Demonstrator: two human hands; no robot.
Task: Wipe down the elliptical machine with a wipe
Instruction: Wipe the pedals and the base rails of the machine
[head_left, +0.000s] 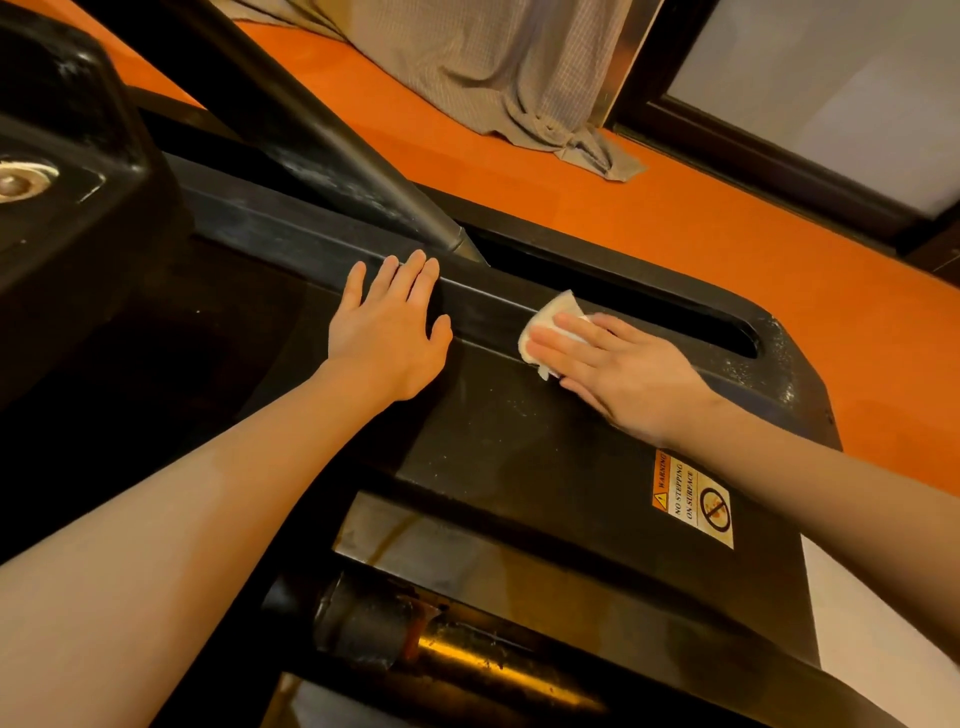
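The black elliptical machine's rear housing (509, 441) fills the middle of the view, dusty along its ridge and right edge. A small white wipe (545, 325) lies on the housing's raised ridge. My right hand (623, 374) presses flat on the wipe with straight fingers pointing left. My left hand (389, 332) rests flat on the same ridge, a little to the left of the wipe, fingers straight and spread. A dark metal arm (332, 150) of the machine slants down into a long slot (675, 317) just beyond both hands.
A warning sticker (693, 501) sits on the housing near my right forearm. Below are a steel rail (467, 551) and a roller (374, 623). A black pedal block (62, 182) stands at left. Orange floor (571, 176), a grey curtain (519, 78) and a dark-framed door (810, 104) lie beyond.
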